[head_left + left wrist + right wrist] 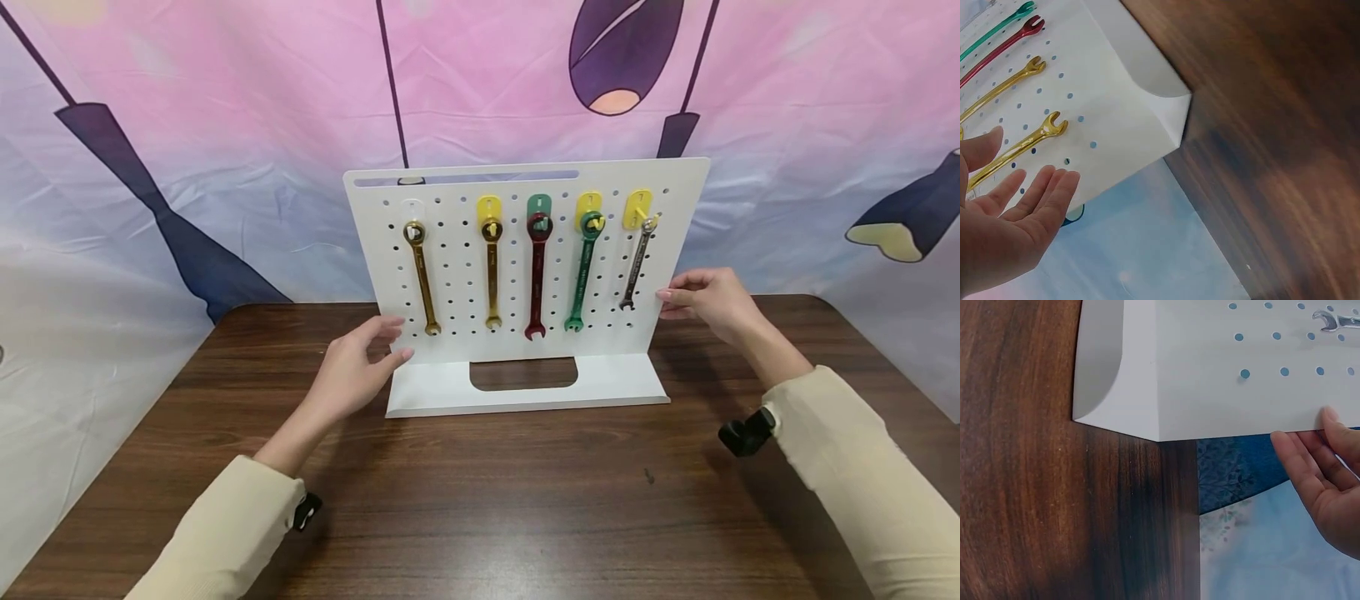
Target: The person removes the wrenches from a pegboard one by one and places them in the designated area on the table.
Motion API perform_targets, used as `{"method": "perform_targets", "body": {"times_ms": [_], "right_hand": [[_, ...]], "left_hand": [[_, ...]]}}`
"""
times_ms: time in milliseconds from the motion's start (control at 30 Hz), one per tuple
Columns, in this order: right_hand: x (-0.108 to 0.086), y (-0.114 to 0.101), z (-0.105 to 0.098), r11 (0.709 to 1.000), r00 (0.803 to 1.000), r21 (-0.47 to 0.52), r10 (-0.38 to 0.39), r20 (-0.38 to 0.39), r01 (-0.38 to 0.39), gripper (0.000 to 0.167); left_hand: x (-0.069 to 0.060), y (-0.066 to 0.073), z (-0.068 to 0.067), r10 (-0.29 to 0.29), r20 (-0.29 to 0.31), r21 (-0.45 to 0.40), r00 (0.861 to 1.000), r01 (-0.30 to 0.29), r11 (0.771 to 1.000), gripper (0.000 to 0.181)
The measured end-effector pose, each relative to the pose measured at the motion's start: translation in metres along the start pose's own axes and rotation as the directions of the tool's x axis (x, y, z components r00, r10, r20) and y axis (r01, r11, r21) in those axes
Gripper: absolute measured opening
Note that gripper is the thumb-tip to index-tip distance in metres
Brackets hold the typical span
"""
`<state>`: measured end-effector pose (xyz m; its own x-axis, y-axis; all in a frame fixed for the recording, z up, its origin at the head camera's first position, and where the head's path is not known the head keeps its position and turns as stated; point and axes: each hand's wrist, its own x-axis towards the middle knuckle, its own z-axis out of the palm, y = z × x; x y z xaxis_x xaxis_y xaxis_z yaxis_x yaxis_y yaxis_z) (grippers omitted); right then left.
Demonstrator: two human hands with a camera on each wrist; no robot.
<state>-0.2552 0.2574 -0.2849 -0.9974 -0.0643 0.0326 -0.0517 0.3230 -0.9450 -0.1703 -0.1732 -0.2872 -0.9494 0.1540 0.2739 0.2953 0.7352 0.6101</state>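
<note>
A white pegboard [465, 250] stands upright on its base. Along it hang combination wrenches: two gold ones, the left gold wrench [423, 287] and the other gold wrench [492, 275], then a red wrench [537, 279], a green wrench [583, 275] and a small silver wrench [636, 267]. At the board's left edge my left hand [347, 371] is held with fingers and thumb apart, gripping nothing. My right hand [712, 304] pinches the right edge, its thumb on the front and fingers behind, as the right wrist view shows.
Yellow, green and white hooks, such as the yellow hook [637, 204], carry the wrenches. Beneath the board lies a dark wooden table [525, 492]. A pink and blue patterned cloth [480, 100] hangs behind it. Black wrist cameras, such as the right one [746, 433], sit below the sleeves.
</note>
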Motion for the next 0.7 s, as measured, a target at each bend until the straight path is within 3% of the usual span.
{"method": "perform_targets", "body": {"times_ms": [367, 700], "right_hand": [[0.002, -0.001, -0.001, 0.999, 1.0, 0.044, 0.002, 0.026, -0.003, 0.01], [0.002, -0.002, -0.002, 0.999, 0.999, 0.037, 0.004, 0.05, -0.005, 0.016]], "left_hand": [[0.021, 0.014, 0.001, -0.006, -0.028, -0.076, 1.0, 0.004, 0.997, 0.044], [0.038, 0.028, -0.008, -0.016, -0.053, -0.172, 0.998, 0.007, 0.985, 0.044]]}}
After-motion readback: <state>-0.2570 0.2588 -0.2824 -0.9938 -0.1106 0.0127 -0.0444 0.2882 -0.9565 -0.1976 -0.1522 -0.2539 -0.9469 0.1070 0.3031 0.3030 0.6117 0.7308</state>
